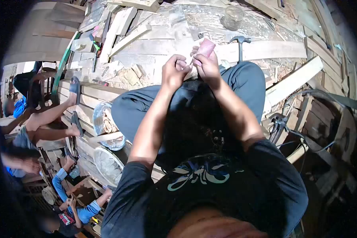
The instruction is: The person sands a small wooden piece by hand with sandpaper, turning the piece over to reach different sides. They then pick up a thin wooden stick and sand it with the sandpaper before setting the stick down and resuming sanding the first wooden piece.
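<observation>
My right hand [207, 68] is closed around a flat pink piece [206, 48] that stands up between thumb and fingers; it looks like a folded sheet or small packet. Just to its left, my left hand [173, 74] has its fingers curled in a pinch, fingertips close to the right hand's. What the left fingers hold, if anything, I cannot tell. Both hands are above my lap, in front of my crossed legs. Beyond the right hand a claw hammer [240, 47] lies on a pale board [273, 50], its handle pointing toward my knee.
A glass jar [232, 18] stands at the back. Wood offcuts [125, 29] and shavings litter the boards. By my left knee are a clear tub [104, 119] of shavings and a round bucket [107, 164]. Cables [305, 137] run at right. Other people sit at left, one wearing sandals [75, 91].
</observation>
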Tool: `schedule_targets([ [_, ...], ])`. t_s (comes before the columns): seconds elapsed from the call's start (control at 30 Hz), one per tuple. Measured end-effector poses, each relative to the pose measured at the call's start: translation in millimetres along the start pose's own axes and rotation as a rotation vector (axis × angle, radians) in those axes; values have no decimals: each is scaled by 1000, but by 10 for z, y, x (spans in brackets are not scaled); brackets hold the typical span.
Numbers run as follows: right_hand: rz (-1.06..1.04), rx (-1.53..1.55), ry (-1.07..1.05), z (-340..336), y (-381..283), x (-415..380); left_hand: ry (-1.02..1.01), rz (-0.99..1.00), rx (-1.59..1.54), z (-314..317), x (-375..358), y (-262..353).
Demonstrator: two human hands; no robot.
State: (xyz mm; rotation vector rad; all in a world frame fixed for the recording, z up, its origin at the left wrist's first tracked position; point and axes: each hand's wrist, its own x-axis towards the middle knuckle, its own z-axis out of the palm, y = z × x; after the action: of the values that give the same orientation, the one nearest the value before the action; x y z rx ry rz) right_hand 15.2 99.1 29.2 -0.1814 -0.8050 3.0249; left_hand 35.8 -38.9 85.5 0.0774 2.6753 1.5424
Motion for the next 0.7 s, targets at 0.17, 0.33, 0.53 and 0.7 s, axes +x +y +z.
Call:
schedule_targets([
  [0.17,-25,-15,0,-39,22,-10,-4,-108,-92,0,-19,77],
  [0.33,-15,-13,-6,-61,47,1,15,-32,83,-50,-22,164],
  [0.53,3,-21,5,-32,7,-17,20,8,67,-64,-20,89],
  [0.7,-2,-33,40,11,4,-34,14,32,16,-52,-16,90],
])
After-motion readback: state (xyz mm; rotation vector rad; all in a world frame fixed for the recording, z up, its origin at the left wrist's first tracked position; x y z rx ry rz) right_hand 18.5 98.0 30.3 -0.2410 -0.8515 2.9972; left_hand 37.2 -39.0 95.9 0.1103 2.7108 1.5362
